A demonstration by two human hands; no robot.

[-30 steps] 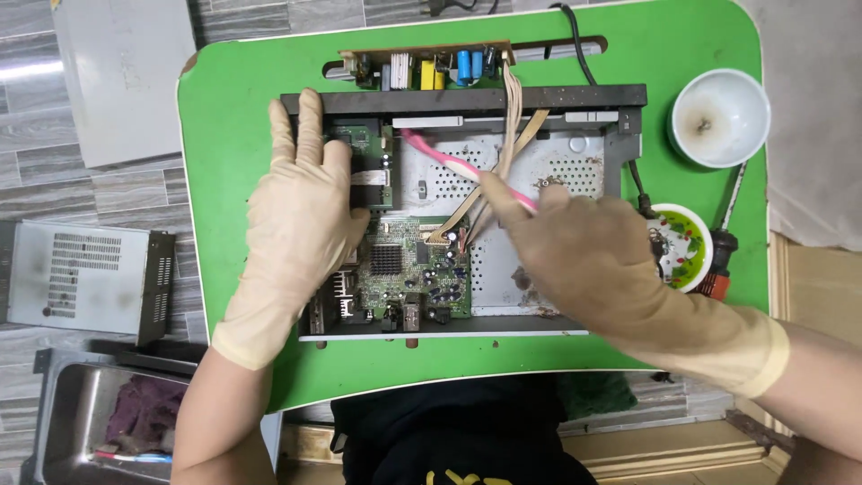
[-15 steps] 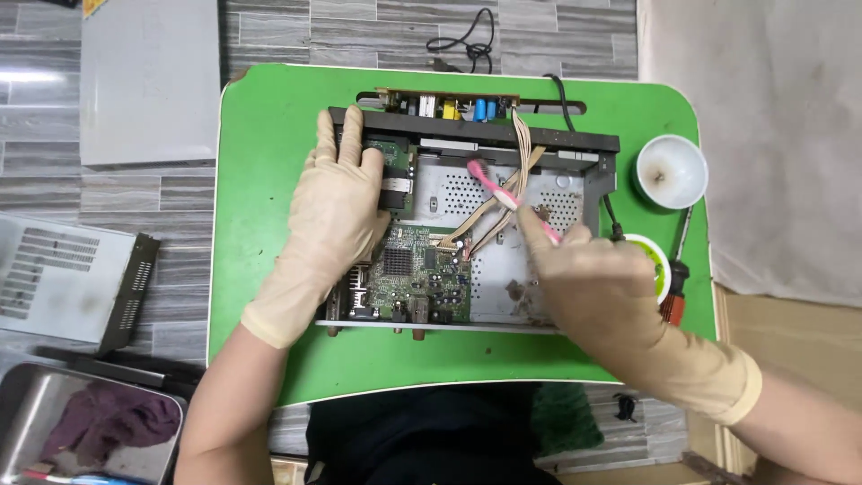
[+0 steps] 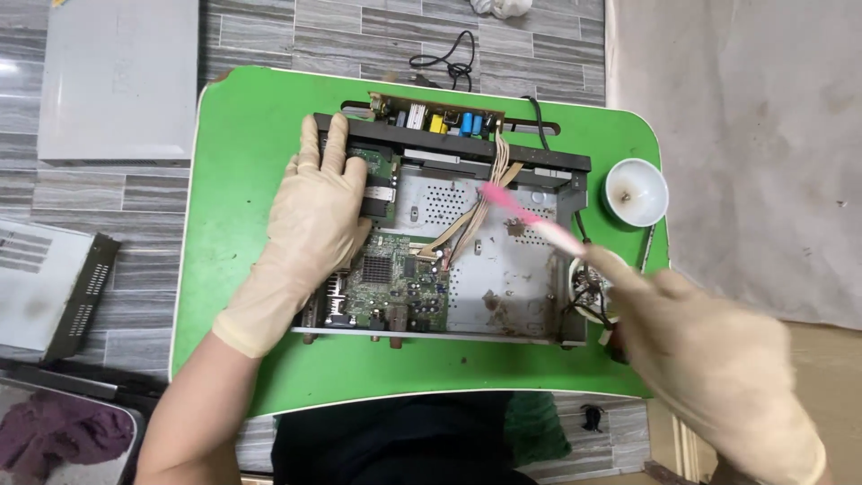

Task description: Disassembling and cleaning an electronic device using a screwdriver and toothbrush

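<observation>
An opened metal device chassis (image 3: 503, 269) lies on a small green table (image 3: 242, 162), with a green circuit board (image 3: 395, 283) in its lower left and a power board (image 3: 435, 117) behind its back edge. My gloved left hand (image 3: 314, 216) lies flat on the chassis's left side, fingers up to the black back rim. My gloved right hand (image 3: 709, 359) is over the table's right edge and grips a pink brush (image 3: 530, 217), whose tip points at the tan ribbon cables (image 3: 480, 211). Brown dirt marks the chassis floor.
A white bowl (image 3: 636, 191) stands at the table's right edge, a smaller dish with wire bits (image 3: 588, 292) below it. A grey device cover (image 3: 117, 76) lies on the floor upper left, another grey box (image 3: 45, 287) at left, a tray with purple cloth (image 3: 63, 431) lower left.
My right hand has pulled back to the right and down, off the chassis, with the brush still in it. The left hand stays pressed on the chassis. The view has shifted left.
</observation>
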